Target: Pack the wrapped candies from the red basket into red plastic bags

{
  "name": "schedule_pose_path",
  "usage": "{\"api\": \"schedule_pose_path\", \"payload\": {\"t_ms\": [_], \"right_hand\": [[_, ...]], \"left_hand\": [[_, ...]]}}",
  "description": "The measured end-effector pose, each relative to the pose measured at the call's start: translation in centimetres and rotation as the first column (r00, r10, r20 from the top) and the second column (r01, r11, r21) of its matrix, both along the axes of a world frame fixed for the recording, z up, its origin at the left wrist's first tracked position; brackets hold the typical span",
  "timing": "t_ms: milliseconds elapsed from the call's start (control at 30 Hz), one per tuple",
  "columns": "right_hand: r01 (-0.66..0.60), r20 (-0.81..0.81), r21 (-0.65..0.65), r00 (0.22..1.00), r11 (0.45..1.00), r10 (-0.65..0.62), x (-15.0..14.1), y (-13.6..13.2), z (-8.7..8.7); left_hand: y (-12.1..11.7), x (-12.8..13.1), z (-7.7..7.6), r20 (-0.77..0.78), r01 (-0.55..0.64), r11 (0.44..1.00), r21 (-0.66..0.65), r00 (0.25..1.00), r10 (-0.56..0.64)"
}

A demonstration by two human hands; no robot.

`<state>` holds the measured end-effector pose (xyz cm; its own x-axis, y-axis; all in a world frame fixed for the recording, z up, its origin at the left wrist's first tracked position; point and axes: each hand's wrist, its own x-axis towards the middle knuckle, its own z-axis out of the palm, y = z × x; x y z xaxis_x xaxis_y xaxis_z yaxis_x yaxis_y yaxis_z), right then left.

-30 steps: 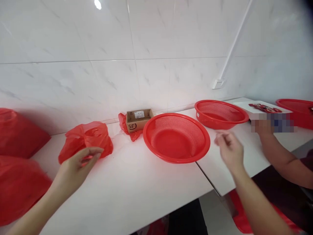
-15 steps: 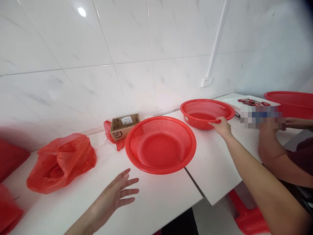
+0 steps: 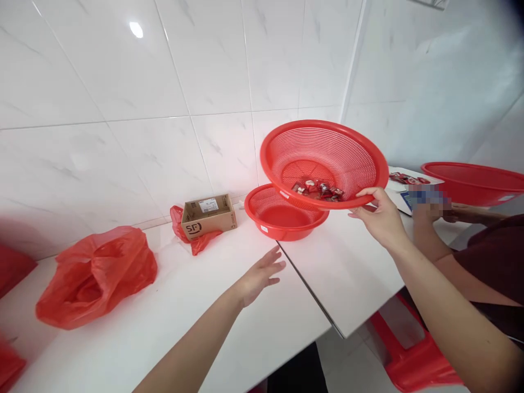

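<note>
My right hand (image 3: 379,215) grips the near rim of a red mesh basket (image 3: 327,147) and holds it tilted in the air above the white table (image 3: 229,316). Several small red wrapped packets (image 3: 317,189) lie in the basket's low side. A second red mesh basket (image 3: 282,214) rests on the table, partly under the raised one. My left hand (image 3: 260,273) hovers over the table with fingers stretched out, holding nothing, a little in front of the resting basket.
A crumpled red plastic bag (image 3: 96,275) lies at the left. A small cardboard box (image 3: 208,215) sits by the tiled wall on red plastic. Another person's arm (image 3: 446,240) rests at the right, near a third red basin (image 3: 477,180). A red stool (image 3: 409,355) stands below.
My right hand has lifted the far basket off the table and tilted it toward me. My left hand has moved forward and right. The near basket now sits farther back.
</note>
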<state>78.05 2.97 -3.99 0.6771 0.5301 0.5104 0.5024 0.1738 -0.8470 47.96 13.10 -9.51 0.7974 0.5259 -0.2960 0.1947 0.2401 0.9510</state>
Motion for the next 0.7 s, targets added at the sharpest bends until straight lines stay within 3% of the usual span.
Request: {"api": "schedule_pose_path", "payload": {"t_ms": [67,133,233,367,433,467,533,567,633,700], "right_hand": [[-0.153,-0.043,-0.004,0.987,0.988,0.152,-3.0,-0.9,0.3],[-0.337,-0.13,-0.032,0.935,0.941,0.33,-6.1,-1.7,0.0],[-0.604,-0.305,-0.079,0.772,0.793,0.558,-10.4,-2.2,-1.1],[-0.798,-0.456,-0.108,0.569,0.593,0.684,-14.3,-1.8,-3.0],[-0.802,-0.458,-0.154,0.575,0.577,0.678,-15.2,-1.1,-4.0],[-0.78,-0.432,-0.185,0.611,0.598,0.663,-15.4,-0.7,-4.4],[-0.68,-0.328,-0.253,0.73,0.688,0.6,-15.6,0.3,-5.4],[-0.609,-0.259,-0.285,0.793,0.741,0.552,-15.6,0.7,-5.9],[-0.451,-0.131,-0.346,0.892,0.823,0.433,-15.6,1.4,-7.1],[-0.321,-0.066,-0.402,0.944,0.858,0.323,-15.7,1.6,-8.3]], "left_hand": [[-1.3,-1.3,0.3,-0.059,0.068,0.997,0.04,0.996,-0.065],[-2.1,-3.6,0.5,-0.117,0.105,0.991,0.079,0.989,-0.096],[-2.1,-7.8,0.2,-0.192,0.107,0.986,0.124,0.978,-0.082],[-0.6,-14.3,0.0,-0.311,-0.026,0.983,0.184,0.947,0.084],[0.7,-17.5,0.6,-0.322,-0.142,0.96,0.243,0.921,0.218],[1.5,-19.1,1.0,-0.297,-0.219,0.932,0.288,0.905,0.305],[3.6,-22.1,2.1,-0.185,-0.418,0.813,0.404,0.833,0.521],[4.8,-23.6,2.6,-0.101,-0.534,0.707,0.464,0.761,0.641],[7.4,-26.4,3.4,0.082,-0.716,0.437,0.544,0.564,0.822],[9.9,-28.9,3.4,0.206,-0.792,0.209,0.574,0.387,0.899]]}}
